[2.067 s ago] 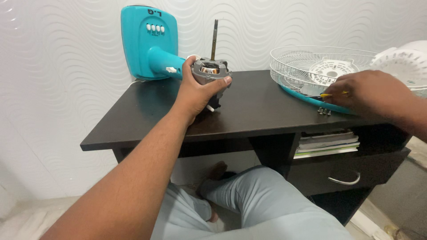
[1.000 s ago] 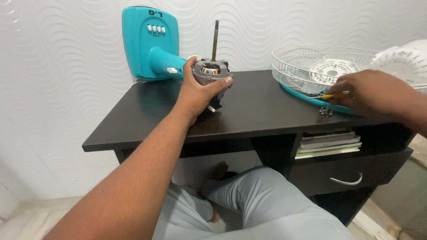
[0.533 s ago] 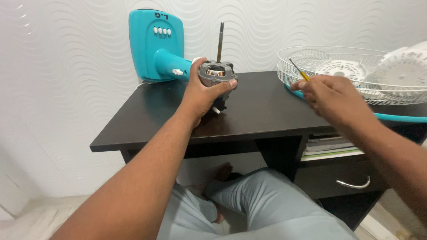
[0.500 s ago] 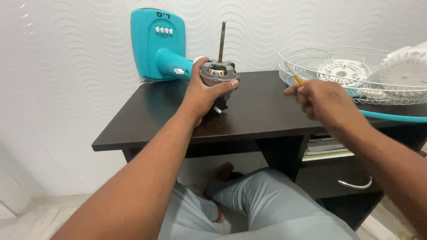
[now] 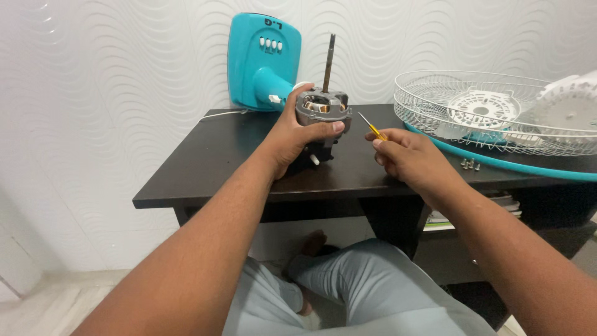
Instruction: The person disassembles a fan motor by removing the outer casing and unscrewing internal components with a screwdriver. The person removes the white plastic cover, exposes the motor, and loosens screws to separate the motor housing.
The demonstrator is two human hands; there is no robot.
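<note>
My left hand (image 5: pixel 297 138) grips a grey fan motor (image 5: pixel 323 109) with copper windings and an upright metal shaft (image 5: pixel 328 55), standing on the dark desk (image 5: pixel 211 162). My right hand (image 5: pixel 407 157) holds a small yellow-handled screwdriver (image 5: pixel 371 129); its thin tip points up-left toward the motor's right side, a short gap away. Both hands are over the desk's middle.
A turquoise fan base (image 5: pixel 262 59) with push buttons leans against the wall behind the motor. A white wire fan guard (image 5: pixel 491 112) with a turquoise rim lies at the desk's right, a white blade part (image 5: pixel 569 102) on it. Small screws (image 5: pixel 469 163) lie by the rim. Books (image 5: pixel 500 202) sit on a shelf below.
My right hand left the fan guard's rim, picked up the screwdriver and moved left to the motor. The left hand kept hold of the motor.
</note>
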